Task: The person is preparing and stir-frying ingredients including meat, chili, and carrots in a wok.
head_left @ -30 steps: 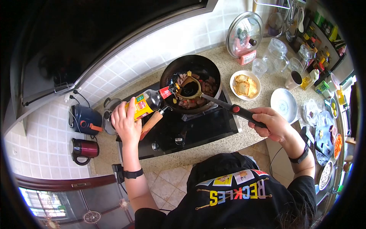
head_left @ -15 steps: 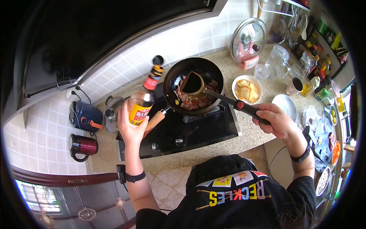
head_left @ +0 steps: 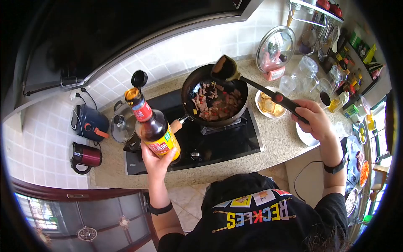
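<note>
My left hand (head_left: 157,161) is wrapped round a dark sauce bottle (head_left: 156,131) with a red and yellow label. The bottle's black flip cap stands open, and its neck leans to the upper left, away from the wok. In my right hand (head_left: 314,119) is the black handle of a spatula (head_left: 280,99), whose dark blade is raised over the wok's upper right rim. Sliced meat with red bits (head_left: 216,103) lies in the black wok (head_left: 189,90) on the stove (head_left: 197,145). The wok's wooden handle passes behind the bottle.
A bowl of pale yellow slices (head_left: 270,105) stands right of the wok. Behind it a glass lid (head_left: 275,48) leans upright in a pink holder. At left are a lidded pot (head_left: 122,126), a dark blue appliance (head_left: 89,124) and a red kettle (head_left: 87,156). Jars and bottles crowd the right.
The bottle has come lower and closer, its neck now leaning left instead of toward the wok. The spatula has lifted out of the meat to above the wok's rim.
</note>
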The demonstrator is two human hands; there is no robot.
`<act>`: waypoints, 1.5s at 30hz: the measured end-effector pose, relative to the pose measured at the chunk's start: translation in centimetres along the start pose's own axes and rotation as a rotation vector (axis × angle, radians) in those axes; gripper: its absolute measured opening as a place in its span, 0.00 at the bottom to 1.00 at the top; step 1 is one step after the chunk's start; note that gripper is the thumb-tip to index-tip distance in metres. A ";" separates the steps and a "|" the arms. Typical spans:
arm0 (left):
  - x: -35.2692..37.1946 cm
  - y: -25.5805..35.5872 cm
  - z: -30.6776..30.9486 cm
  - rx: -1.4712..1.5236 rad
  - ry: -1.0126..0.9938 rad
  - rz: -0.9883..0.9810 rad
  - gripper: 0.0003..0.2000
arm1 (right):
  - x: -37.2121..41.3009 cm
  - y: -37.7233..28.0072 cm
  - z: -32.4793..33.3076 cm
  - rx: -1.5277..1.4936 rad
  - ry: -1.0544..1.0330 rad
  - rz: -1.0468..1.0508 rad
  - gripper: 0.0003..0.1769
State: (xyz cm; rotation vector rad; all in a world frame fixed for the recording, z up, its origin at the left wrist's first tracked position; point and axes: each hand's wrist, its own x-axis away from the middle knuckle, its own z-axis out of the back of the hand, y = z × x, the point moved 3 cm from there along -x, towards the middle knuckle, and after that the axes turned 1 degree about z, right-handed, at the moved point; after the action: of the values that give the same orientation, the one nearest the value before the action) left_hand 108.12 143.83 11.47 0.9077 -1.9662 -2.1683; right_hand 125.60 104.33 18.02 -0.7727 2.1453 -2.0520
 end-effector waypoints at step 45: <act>5.0 -6.6 5.3 0.049 0.241 0.052 0.41 | -14.2 -4.0 -12.3 1.812 0.018 0.154 0.28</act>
State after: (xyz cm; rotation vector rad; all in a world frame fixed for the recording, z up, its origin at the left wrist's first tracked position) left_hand 103.71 147.50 3.55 1.0561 -1.9113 -1.8901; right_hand 134.36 121.41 19.01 -0.1988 -0.2148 -2.5993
